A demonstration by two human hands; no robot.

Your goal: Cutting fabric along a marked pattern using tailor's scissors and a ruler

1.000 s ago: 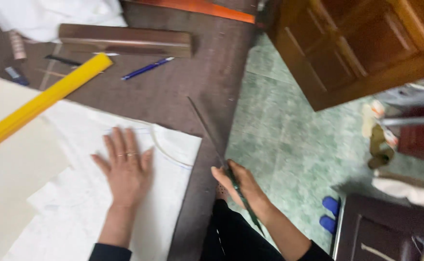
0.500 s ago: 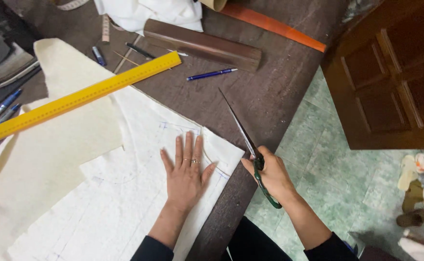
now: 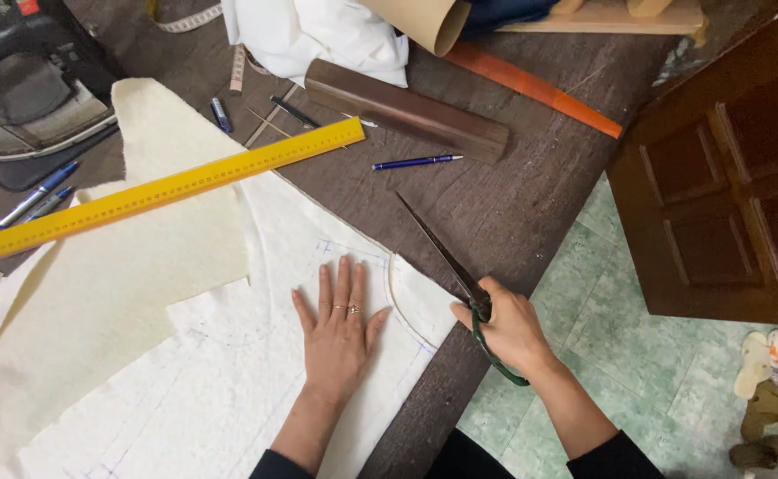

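The white fabric [image 3: 229, 372] is pinned flat on the bench [image 3: 513, 204] by the left hand [image 3: 340, 333], fingers spread. Long scissors [image 3: 447, 257], gripped by the right hand [image 3: 504, 328], are held closed just beyond the fabric's curved edge. Fabric slip under cutting could spoil the marked line; fingers near the blades risk a nick.

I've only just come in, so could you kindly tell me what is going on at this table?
A person is working on a white pattern sheet marked with drawn lines, spread over a dark wooden table. The left hand lies flat on the sheet, fingers spread. The right hand grips green-handled scissors, blades pointing away along the sheet's edge. A yellow ruler lies across cream fabric further back, and a blue pen lies nearby.
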